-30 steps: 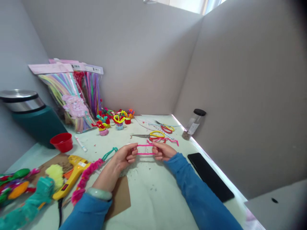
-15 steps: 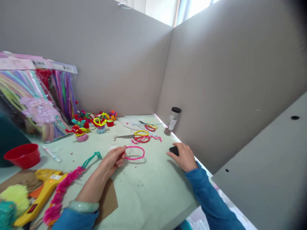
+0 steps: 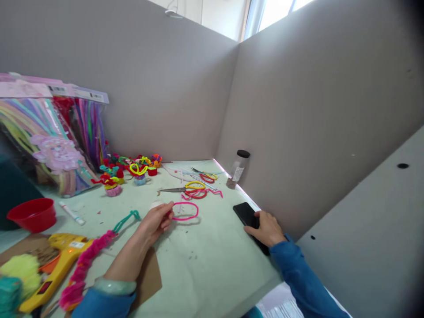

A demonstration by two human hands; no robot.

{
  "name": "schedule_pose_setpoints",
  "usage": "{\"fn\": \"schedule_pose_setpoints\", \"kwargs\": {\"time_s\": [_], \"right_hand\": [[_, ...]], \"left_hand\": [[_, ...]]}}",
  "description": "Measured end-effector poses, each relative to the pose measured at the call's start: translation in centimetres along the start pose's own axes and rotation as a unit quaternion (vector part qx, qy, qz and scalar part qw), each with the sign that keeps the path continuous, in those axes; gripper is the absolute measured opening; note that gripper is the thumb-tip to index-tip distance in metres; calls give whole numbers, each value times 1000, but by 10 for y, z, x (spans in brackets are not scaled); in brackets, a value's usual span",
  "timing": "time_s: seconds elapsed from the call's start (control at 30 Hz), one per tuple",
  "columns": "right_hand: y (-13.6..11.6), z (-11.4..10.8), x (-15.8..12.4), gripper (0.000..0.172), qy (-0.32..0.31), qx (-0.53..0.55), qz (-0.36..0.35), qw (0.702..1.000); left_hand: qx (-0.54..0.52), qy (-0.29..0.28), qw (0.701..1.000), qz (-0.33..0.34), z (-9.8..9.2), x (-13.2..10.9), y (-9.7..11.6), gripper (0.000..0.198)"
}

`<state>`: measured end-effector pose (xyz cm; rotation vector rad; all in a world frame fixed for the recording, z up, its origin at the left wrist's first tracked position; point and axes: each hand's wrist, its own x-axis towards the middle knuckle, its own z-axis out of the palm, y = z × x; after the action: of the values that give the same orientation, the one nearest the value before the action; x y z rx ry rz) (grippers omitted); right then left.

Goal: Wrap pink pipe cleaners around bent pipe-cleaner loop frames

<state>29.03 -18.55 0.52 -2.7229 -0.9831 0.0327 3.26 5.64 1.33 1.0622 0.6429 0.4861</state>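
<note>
Pinched in the fingers of my left hand point(image 3: 159, 222) is a pink pipe cleaner point(image 3: 185, 218) bent into an oval loop, held just over the table. At the table's right edge a black smartphone point(image 3: 244, 213) lies flat, and my right hand point(image 3: 267, 228) grips it by its sides, thumb on the near side and fingers on the far side. Beyond the loop, scissors with yellow and red handles point(image 3: 195, 186) lie over a zigzag pink pipe cleaner point(image 3: 217, 193). A fuzzy pink twisted strand point(image 3: 88, 260) with a teal loop end rests left of my left forearm.
A yellow glue gun point(image 3: 62, 260), a red cup point(image 3: 33, 215) and a white marker point(image 3: 72, 213) are on the left. Packs of pipe cleaners point(image 3: 56, 132) lean at the back left, beside small colourful figures point(image 3: 139, 174). A black-lidded clear bottle point(image 3: 237, 170) stands near the right partition point(image 3: 314, 110).
My right hand has moved right and nearer along the phone, so more of the phone's far end shows. My left hand with the pink loop has stayed almost still.
</note>
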Motion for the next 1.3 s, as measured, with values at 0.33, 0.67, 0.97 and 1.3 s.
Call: {"fn": "schedule_pose_setpoints", "kwargs": {"time_s": [0.33,0.67,0.97,1.3], "right_hand": [[-6,-8,-5,56,-10,-6,-40,999],[-155,0,6,45,15,300,-295,907],[-233,58,30,23,-88,490,-256,829],[-211,67,46,31,-276,629,-160,709]], "left_hand": [[11,0,1000,9,3,-1,0,34],[-8,14,999,29,0,-2,6,33],[16,117,990,82,-14,1,11,30],[9,100,994,40,-17,5,14,29]]}}
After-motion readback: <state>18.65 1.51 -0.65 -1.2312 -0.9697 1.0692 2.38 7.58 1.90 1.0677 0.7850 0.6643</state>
